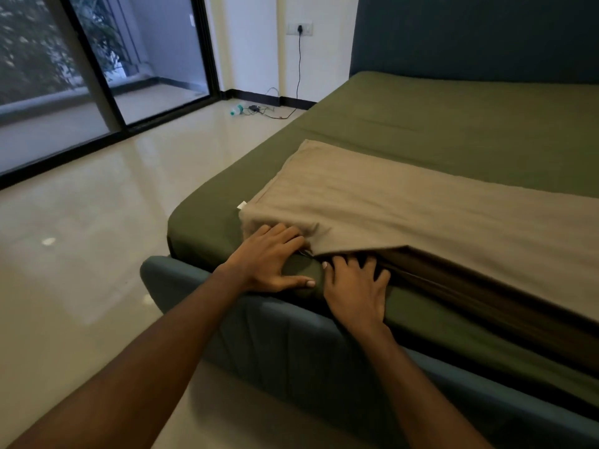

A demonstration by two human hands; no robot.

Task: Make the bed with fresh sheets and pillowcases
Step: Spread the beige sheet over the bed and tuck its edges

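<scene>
The sheet (pixel 453 124) is plain olive green. On it, the cover (pixel 421 205) is plain beige with a dark brown underside. Below the sheet, the frame (pixel 291 345) is teal-blue and the floor (pixel 113 222) glossy cream.

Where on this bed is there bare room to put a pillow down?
Widest bare patch: green sheet between the beige cover and the headboard. A narrower strip lies between the cover and the mattress corner. Crowded at the near edge, where left hand and right hand meet the cover.
</scene>
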